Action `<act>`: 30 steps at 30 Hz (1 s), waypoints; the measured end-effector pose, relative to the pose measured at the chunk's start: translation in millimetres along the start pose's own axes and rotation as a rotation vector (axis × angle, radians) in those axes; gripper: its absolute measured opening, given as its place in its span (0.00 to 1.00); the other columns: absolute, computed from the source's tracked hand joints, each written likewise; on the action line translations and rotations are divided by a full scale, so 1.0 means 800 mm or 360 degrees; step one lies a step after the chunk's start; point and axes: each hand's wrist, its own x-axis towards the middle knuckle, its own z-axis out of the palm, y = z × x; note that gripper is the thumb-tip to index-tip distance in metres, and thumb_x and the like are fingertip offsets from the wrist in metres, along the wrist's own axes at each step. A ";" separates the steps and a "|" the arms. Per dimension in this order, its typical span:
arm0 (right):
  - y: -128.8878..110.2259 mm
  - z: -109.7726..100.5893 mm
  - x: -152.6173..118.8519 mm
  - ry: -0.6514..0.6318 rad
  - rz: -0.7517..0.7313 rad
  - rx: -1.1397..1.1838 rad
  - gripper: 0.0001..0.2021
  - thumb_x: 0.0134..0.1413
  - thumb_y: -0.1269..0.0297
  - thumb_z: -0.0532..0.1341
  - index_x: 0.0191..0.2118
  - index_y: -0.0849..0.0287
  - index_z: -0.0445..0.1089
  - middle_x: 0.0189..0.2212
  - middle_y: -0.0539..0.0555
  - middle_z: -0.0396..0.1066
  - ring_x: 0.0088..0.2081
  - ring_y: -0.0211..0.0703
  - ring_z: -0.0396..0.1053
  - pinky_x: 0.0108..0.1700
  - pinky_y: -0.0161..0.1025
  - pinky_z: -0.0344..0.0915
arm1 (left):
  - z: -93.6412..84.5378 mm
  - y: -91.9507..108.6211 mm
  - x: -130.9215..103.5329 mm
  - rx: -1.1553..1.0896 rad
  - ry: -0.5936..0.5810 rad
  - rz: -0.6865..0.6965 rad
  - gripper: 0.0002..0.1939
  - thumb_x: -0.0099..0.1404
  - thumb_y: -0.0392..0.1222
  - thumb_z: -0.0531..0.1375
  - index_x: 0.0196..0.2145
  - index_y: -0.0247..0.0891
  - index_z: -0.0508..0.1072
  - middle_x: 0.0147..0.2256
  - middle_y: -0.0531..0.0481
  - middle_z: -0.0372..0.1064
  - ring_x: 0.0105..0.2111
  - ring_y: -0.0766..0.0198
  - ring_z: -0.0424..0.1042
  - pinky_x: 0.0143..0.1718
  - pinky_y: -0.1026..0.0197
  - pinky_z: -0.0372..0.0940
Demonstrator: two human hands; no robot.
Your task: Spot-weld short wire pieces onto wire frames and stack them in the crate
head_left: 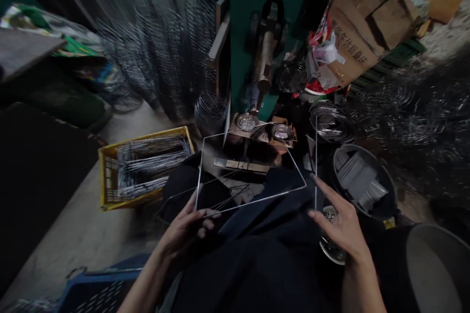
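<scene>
A rectangular wire frame (257, 200) is pinched at its near left corner by my left hand (183, 227). The frame tilts up over my lap, its far side close to the machine's work area. My right hand (340, 222) has a thin straight metal rod (316, 156) between thumb and fingers, standing upright in view to the right of the frame. Rod and frame look apart. Beyond them is a green machine (242, 58) with a thick metal shaft (265, 63). Below the shaft sit a small dish of metal bits (246, 122) and a second dish (282, 132).
A yellow crate (145, 205) of wire frames is at left, a blue basket (99, 279) near front left. Wire coils (161, 54) stand behind. At right are a bucket (391, 205) of flat pieces, a bowl of small parts (336, 257), cardboard boxes (352, 34) and tangled wire (414, 107).
</scene>
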 end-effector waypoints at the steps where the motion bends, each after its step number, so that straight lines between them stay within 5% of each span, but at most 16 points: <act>1: -0.001 -0.001 -0.001 0.0008 -0.0010 -0.0022 0.33 0.57 0.60 0.65 0.66 0.53 0.57 0.62 0.57 0.63 0.61 0.54 0.62 0.63 0.54 0.61 | 0.005 -0.001 0.003 -0.0002 -0.0058 0.0001 0.55 0.59 0.34 0.65 0.70 0.46 0.31 0.37 0.36 0.77 0.26 0.60 0.75 0.19 0.69 0.65; 10: -0.007 -0.016 -0.014 0.0027 -0.0015 -0.0141 0.33 0.57 0.60 0.65 0.67 0.52 0.57 0.62 0.57 0.62 0.62 0.55 0.61 0.62 0.54 0.62 | 0.027 0.000 0.008 0.0055 -0.0182 0.0081 0.56 0.60 0.36 0.65 0.70 0.49 0.27 0.34 0.41 0.77 0.25 0.58 0.76 0.18 0.68 0.66; 15: -0.011 0.004 0.000 -0.0189 -0.0144 -0.0167 0.34 0.59 0.60 0.63 0.68 0.52 0.54 0.64 0.58 0.60 0.64 0.54 0.58 0.64 0.55 0.59 | 0.049 0.003 0.019 0.0037 -0.0313 0.0093 0.54 0.62 0.35 0.63 0.70 0.50 0.28 0.33 0.42 0.77 0.26 0.59 0.76 0.18 0.70 0.65; 25: -0.010 0.051 0.028 -0.0558 -0.0189 -0.0155 0.34 0.59 0.59 0.62 0.68 0.51 0.52 0.64 0.57 0.59 0.65 0.52 0.56 0.65 0.57 0.55 | 0.043 0.011 0.008 0.0145 -0.0320 0.0096 0.54 0.63 0.37 0.63 0.69 0.50 0.25 0.33 0.42 0.77 0.26 0.58 0.76 0.19 0.68 0.66; 30: 0.002 0.061 0.033 -0.0547 -0.0138 -0.0194 0.33 0.59 0.58 0.62 0.68 0.52 0.54 0.64 0.57 0.60 0.64 0.53 0.58 0.64 0.57 0.56 | 0.042 0.009 0.009 0.0085 -0.0370 0.0091 0.55 0.62 0.37 0.63 0.69 0.52 0.24 0.32 0.44 0.77 0.26 0.58 0.76 0.19 0.68 0.66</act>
